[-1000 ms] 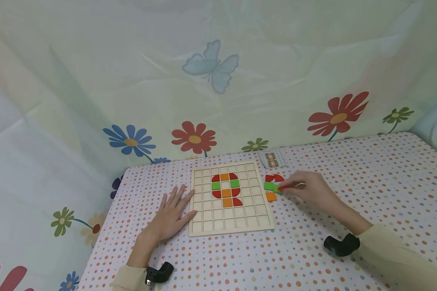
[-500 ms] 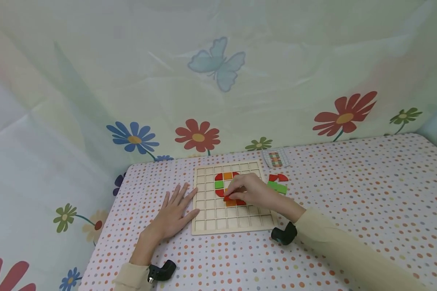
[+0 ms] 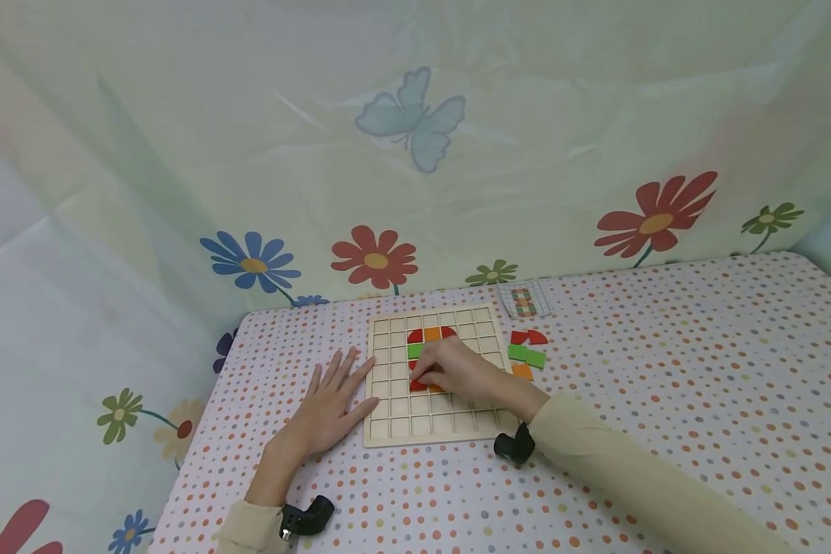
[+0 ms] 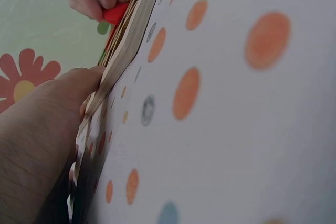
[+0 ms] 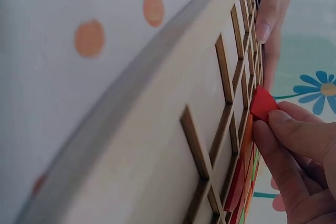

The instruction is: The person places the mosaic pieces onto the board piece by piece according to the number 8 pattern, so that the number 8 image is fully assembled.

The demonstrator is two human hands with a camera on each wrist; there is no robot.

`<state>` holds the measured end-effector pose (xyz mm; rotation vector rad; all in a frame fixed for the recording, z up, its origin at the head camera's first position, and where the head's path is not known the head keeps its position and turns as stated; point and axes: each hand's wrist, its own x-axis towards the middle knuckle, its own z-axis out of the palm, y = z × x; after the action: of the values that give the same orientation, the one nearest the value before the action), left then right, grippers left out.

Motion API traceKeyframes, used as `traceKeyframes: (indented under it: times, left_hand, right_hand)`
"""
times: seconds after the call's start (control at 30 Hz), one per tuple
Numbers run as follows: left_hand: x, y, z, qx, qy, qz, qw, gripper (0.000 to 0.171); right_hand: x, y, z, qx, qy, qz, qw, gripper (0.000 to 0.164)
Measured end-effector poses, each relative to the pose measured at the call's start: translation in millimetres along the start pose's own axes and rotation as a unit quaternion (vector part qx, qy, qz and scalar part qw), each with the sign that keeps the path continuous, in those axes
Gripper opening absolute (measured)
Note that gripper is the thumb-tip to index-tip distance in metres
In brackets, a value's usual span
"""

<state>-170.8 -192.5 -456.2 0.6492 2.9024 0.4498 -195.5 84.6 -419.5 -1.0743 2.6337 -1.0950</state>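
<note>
The flat red curved-edged tile (image 5: 262, 103) was pinched by the right hand (image 3: 460, 371) at the square pale-wood grid board (image 3: 398, 426), likely for precise seating; the left hand (image 3: 328, 409), outspread and gripping nothing, touched the board's edge, seemingly steadying it.

In the head view, the right hand (image 3: 460, 371) hides part of the tile pattern in the middle of the grid board (image 3: 391, 423); the printed details on the pattern card (image 3: 524, 300) are too small to tell. The bottom edge cuts off the left sleeve (image 3: 252, 525) and right sleeve (image 3: 637, 469). In the right wrist view, fingertips cover a corner of the red tile (image 5: 263, 103), the left hand (image 3: 328, 409) is cropped at the top, and the board's near rim is blurred.
</note>
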Motion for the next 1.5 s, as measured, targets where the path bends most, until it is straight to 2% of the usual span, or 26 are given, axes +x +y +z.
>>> traceKeyframes:
  times: [0.13, 0.33, 0.7, 0.93, 1.03, 1.17, 1.3, 1.4, 1.5]
  left_hand:
    - [0.0, -0.1, -0.2, -0.001, -0.001, -0.001, 1.0, 0.074]
    - [0.2, -1.2, 0.2, 0.0, -0.004, 0.0, 1.0, 0.074]
    - [0.2, -0.7, -1.1, 0.003, -0.003, 0.004, 1.0, 0.074]
    - [-0.1, -0.7, -0.6, 0.005, 0.0, 0.004, 1.0, 0.074]
    - [-0.2, -0.6, 0.5, 0.004, 0.001, 0.004, 1.0, 0.074]
    - [-0.7, -0.5, 1.5, -0.001, 0.0, 0.003, 1.0, 0.074]
    - [-1.1, -0.6, 1.7, -0.004, 0.0, 0.001, 1.0, 0.074]
    - [-0.8, -1.1, 1.5, -0.005, 0.003, 0.001, 1.0, 0.075]
    - [-0.5, -1.7, 1.0, -0.005, 0.003, 0.001, 1.0, 0.075]
  right_hand:
    - [0, -4, 1, 0.001, -0.009, 0.015, 1.0, 0.011]
    - [0, -10, 2, -0.034, -0.024, 0.0, 0.999, 0.01]
    - [-3, -8, 8, -0.083, -0.005, -0.044, 0.996, 0.009]
    - [-8, -11, 13, -0.09, 0.013, -0.021, 0.996, 0.011]
    - [-13, -15, 13, -0.089, 0.008, -0.002, 0.996, 0.015]
    - [-26, -19, 7, -0.033, -0.001, 0.05, 0.998, 0.023]
    - [-43, -17, -5, -0.011, 0.033, 0.063, 0.997, 0.028]
    - [-58, -11, -14, -0.033, 0.064, 0.046, 0.996, 0.027]
    - [-75, -5, -22, -0.047, 0.091, 0.064, 0.993, 0.026]
